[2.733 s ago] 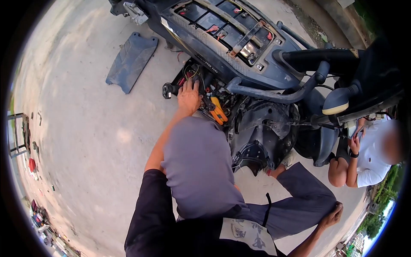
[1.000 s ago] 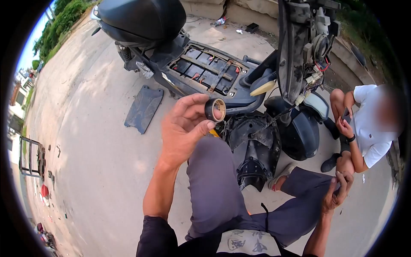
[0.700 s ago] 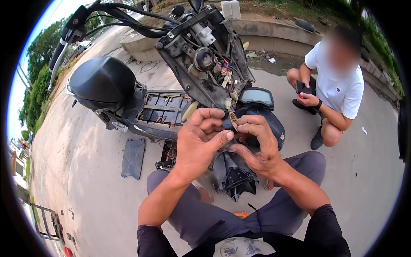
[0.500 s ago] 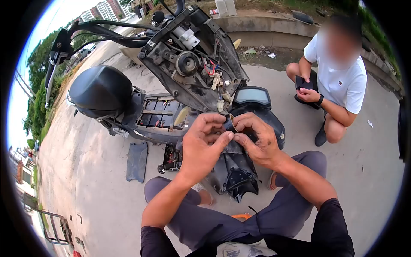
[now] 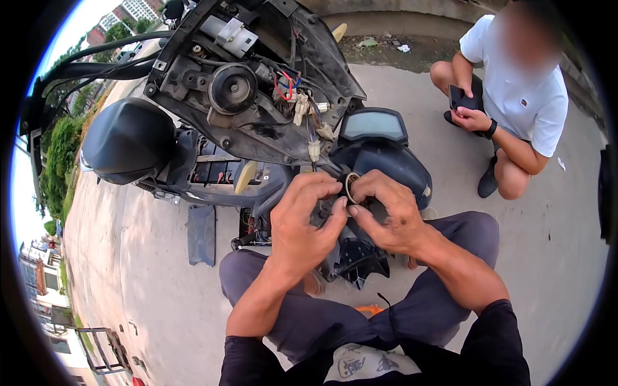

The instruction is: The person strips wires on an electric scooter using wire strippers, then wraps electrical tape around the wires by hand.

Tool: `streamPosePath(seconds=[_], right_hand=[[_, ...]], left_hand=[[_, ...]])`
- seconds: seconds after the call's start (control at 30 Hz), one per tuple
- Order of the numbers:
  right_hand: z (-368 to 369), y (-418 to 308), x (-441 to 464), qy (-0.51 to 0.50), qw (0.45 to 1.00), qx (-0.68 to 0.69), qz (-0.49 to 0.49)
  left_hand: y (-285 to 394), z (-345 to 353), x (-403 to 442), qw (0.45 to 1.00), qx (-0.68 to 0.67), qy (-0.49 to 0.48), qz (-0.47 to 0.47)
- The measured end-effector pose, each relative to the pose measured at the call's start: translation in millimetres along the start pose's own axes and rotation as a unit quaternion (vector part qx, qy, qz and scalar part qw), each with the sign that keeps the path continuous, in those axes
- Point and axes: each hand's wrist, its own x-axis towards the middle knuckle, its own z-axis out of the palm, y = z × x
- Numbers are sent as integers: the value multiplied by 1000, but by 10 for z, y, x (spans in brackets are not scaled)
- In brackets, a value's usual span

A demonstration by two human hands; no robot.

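In the head view, both bare hands meet in front of the scooter's stripped front end. The right hand (image 5: pixel 394 215) has its thumb and fingers drawn narrow around the roll of tape (image 5: pixel 351 187), a small ring with a pale inner rim. The left hand (image 5: pixel 302 222) faces it, fingers curled and thumb tip near the fingertips, at the roll's left side — whether these fingers grip the roll, I cannot tell. The roll is up between the two hands, above the black plastic part (image 5: pixel 360 257).

Beyond the hands, the front frame (image 5: pixel 187 116) carries a round horn (image 5: pixel 233 89) and, towards its right edge, loose white connectors (image 5: pixel 300 109). Right of these lies the display unit (image 5: pixel 373 125). A flat grey panel (image 5: pixel 201 235) rests on the concrete ground (image 5: pixel 154 283), left of the left hand. At the upper right, a person in a white shirt (image 5: pixel 524 96) squats — both hands at a dark phone (image 5: pixel 465 98).
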Motion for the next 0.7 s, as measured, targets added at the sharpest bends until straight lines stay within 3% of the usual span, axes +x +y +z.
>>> streamPosePath(seconds=[0.13,0.37,0.53,0.7], right_hand=[[60,87,47,14,997,-46,-59],[162,21,78,-49,993,-83,-63],[245,-33,101,-59,993,-65,-81],[323,-37,17,-57,988,117,78]], left_hand=[[-59,4,-4,996,74,12,45],[-111,-102,-104,978,196,-6,73],[-145,-160,-124,984,164,9,64],[-161,-243,-178,998,47,7,-32]])
